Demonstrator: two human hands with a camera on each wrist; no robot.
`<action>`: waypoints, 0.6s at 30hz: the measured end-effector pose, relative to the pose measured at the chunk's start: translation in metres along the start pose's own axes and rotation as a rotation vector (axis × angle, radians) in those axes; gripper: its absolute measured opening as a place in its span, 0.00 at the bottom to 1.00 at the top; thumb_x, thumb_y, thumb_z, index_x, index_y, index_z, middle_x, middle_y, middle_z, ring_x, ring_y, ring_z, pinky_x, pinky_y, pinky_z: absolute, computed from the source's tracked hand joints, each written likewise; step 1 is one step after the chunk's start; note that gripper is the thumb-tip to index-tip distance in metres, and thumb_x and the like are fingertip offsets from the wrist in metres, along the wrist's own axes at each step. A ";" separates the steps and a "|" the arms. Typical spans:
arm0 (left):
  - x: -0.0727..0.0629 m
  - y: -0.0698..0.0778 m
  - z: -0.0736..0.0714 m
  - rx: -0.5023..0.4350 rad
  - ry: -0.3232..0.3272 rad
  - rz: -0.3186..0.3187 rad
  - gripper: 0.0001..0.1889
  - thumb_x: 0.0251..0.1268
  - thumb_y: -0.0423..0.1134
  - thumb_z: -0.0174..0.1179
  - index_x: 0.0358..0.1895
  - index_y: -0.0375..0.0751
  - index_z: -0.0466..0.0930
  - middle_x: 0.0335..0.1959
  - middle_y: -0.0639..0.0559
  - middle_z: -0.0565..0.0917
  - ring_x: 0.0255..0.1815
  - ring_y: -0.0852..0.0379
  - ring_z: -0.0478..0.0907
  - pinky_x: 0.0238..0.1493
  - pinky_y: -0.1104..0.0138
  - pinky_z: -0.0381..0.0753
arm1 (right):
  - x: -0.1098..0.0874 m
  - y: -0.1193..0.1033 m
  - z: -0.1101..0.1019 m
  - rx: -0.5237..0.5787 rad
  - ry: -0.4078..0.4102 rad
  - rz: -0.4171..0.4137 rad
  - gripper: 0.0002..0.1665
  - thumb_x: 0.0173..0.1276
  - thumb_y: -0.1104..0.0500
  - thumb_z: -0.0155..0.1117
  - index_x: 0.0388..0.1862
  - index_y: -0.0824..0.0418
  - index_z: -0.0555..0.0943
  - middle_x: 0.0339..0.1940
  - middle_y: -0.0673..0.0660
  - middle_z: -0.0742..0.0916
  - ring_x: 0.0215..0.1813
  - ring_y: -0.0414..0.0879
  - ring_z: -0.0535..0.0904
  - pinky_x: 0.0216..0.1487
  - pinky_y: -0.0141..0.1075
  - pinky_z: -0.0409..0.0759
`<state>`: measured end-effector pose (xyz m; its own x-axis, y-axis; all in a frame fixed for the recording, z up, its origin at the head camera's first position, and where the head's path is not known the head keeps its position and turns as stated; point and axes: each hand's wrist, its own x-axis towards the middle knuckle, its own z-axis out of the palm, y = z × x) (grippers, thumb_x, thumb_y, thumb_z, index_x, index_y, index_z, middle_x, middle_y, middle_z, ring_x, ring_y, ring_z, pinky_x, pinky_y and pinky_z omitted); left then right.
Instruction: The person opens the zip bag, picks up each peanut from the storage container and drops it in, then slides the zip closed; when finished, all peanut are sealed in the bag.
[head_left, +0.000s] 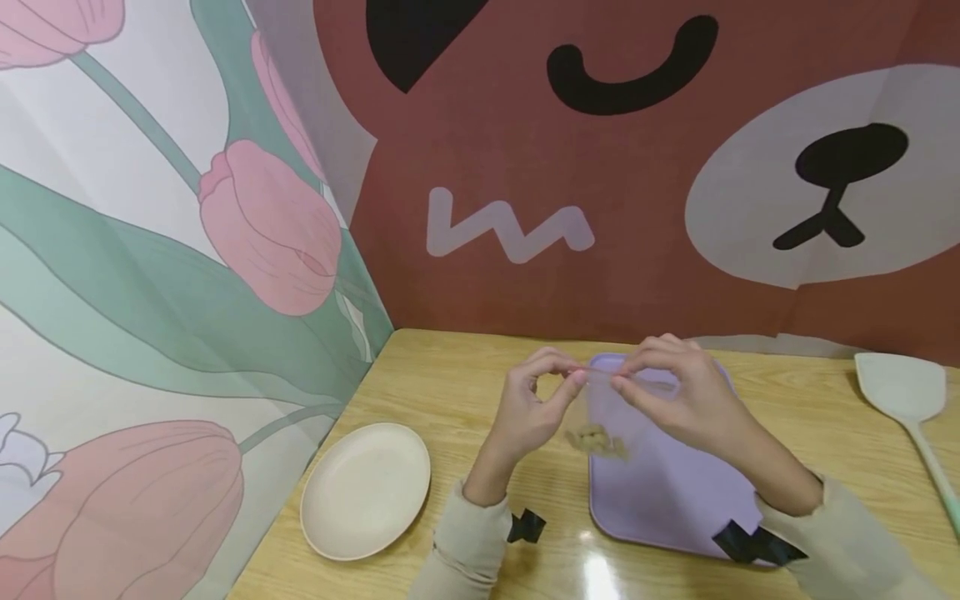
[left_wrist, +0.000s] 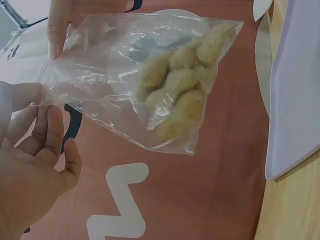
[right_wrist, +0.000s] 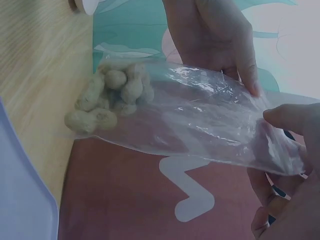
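Note:
Between my two hands hangs a clear plastic bag (left_wrist: 107,70), held up by its top edge above the table. Several unshelled peanuts (right_wrist: 117,90) lie bunched at the bag's bottom. My left hand (head_left: 528,408) pinches one side of the bag's top between thumb and forefinger. The right hand (head_left: 693,396) pinches the other side close by, its thumb on the crumpled film in the right wrist view. In the head view the peanuts dangle over the left edge of a lilac tray (head_left: 660,492).
A cream oval plate (head_left: 365,492) sits at the left of the wooden table (head_left: 487,354). At the far right lies a white spatula (head_left: 903,387) with a pale green handle. Behind the table hangs a brown cloth (head_left: 495,292) with a cartoon face.

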<state>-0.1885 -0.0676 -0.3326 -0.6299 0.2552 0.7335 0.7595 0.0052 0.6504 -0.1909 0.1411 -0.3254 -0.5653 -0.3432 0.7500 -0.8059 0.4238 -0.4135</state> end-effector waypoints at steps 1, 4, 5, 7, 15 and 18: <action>0.000 -0.001 0.000 -0.001 -0.001 -0.001 0.02 0.61 0.17 0.60 0.35 0.22 0.81 0.30 0.35 0.81 0.33 0.53 0.78 0.40 0.64 0.80 | -0.001 0.000 0.000 0.000 0.004 -0.002 0.17 0.50 0.71 0.76 0.31 0.49 0.86 0.30 0.40 0.84 0.37 0.39 0.75 0.43 0.39 0.64; -0.003 -0.013 0.003 -0.003 -0.006 -0.005 0.02 0.61 0.18 0.61 0.36 0.22 0.82 0.31 0.36 0.82 0.35 0.49 0.78 0.41 0.64 0.79 | -0.003 0.001 -0.002 0.010 0.006 -0.012 0.18 0.50 0.72 0.75 0.30 0.49 0.86 0.30 0.41 0.84 0.38 0.39 0.76 0.45 0.39 0.65; -0.004 -0.018 0.004 -0.003 -0.009 -0.005 0.02 0.62 0.19 0.61 0.36 0.22 0.82 0.31 0.36 0.82 0.35 0.48 0.78 0.41 0.64 0.79 | -0.004 0.001 -0.003 0.011 0.005 -0.015 0.17 0.51 0.72 0.75 0.30 0.49 0.86 0.30 0.41 0.84 0.38 0.39 0.76 0.45 0.39 0.65; -0.006 -0.027 0.006 -0.006 -0.012 -0.007 0.03 0.63 0.20 0.61 0.37 0.24 0.83 0.32 0.36 0.82 0.36 0.48 0.79 0.42 0.64 0.79 | -0.005 0.002 -0.004 0.009 0.002 -0.018 0.17 0.52 0.72 0.75 0.31 0.49 0.86 0.31 0.41 0.84 0.38 0.40 0.76 0.45 0.39 0.65; -0.009 -0.035 0.005 -0.035 0.017 -0.018 0.02 0.65 0.24 0.62 0.37 0.29 0.83 0.33 0.41 0.82 0.38 0.51 0.78 0.47 0.62 0.79 | -0.010 0.003 -0.014 -0.008 -0.005 0.027 0.15 0.52 0.73 0.75 0.33 0.54 0.87 0.31 0.41 0.84 0.38 0.38 0.76 0.44 0.37 0.67; -0.008 -0.035 0.007 -0.035 0.018 -0.017 0.02 0.65 0.24 0.62 0.36 0.30 0.84 0.33 0.43 0.82 0.38 0.52 0.78 0.46 0.62 0.79 | -0.011 0.003 -0.015 -0.006 0.005 0.024 0.16 0.53 0.74 0.74 0.32 0.54 0.86 0.31 0.41 0.84 0.39 0.39 0.77 0.45 0.39 0.66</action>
<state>-0.2090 -0.0626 -0.3626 -0.6457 0.2375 0.7257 0.7429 -0.0246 0.6690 -0.1848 0.1587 -0.3272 -0.5837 -0.3283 0.7427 -0.7909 0.4370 -0.4284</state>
